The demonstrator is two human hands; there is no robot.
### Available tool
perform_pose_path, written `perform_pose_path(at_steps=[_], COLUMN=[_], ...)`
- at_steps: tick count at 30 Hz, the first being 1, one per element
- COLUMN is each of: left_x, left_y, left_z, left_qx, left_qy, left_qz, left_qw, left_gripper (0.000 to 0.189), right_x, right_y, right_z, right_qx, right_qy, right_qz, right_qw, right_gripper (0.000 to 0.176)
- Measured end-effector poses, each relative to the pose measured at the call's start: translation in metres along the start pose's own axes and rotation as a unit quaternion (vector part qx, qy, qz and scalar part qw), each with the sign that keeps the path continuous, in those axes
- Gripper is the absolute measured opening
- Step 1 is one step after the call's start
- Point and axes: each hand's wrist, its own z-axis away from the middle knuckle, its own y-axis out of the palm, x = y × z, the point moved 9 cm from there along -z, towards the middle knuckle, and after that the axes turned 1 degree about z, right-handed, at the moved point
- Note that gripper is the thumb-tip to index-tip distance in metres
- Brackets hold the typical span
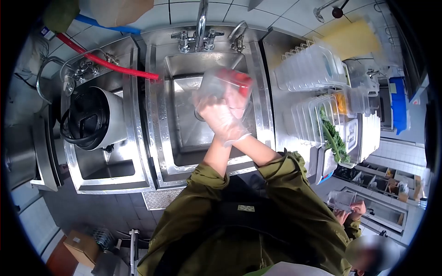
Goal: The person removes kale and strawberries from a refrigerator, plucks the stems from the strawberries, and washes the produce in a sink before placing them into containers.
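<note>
Over the middle sink, my hands come together at the wrists, in thin clear gloves and smeared by motion. My left hand (214, 112) is closed on the near left side of a clear plastic container (212, 79), which is tilted above the sink basin. My right hand (235, 112) lies close against it, seemingly at or inside the container; its fingers are too blurred to read. Red shows at the container's far right, on a red item (240, 81) whose kind I cannot make out. The sink basin (191, 138) is below, with its faucet (201, 27) behind.
A red hose (108, 63) reaches over the left sink's rim (145, 138). A white pot-like vessel (117, 115) with a black top stands in the left sink. To the right are stacked clear containers (308, 71) and leafy greens (335, 138). Another person's hands (350, 212) hold a clear container.
</note>
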Motion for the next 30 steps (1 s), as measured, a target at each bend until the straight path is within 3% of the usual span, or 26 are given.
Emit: perform_pose_path(at_steps=[5,22,27,30], left_x=[-0.003,-0.011,-0.009,-0.006], left_y=[0.001,0.018,0.007,-0.001], left_z=[0.008,0.011,0.015,0.017], left_qx=[0.004,0.038,0.024,0.018], left_qy=[0.001,0.015,0.012,0.013], left_qz=[-0.019,-0.079,-0.122,-0.178], left_qw=[1.0,0.996,0.992,0.984], left_gripper=[0.036,0.038,0.039,0.04], right_x=[0.007,-0.006,-0.014,-0.028], right_y=[0.001,-0.022,-0.041,-0.05], right_z=[0.002,0.004,0.014,0.021], right_qx=[-0.002,-0.009,-0.071,-0.107], right_qy=[-0.016,0.021,0.035,0.083], right_qz=[0.017,-0.024,-0.052,-0.14], right_qw=[1.0,0.999,0.996,0.981], right_gripper=[0.022,0.043,0.049,0.051])
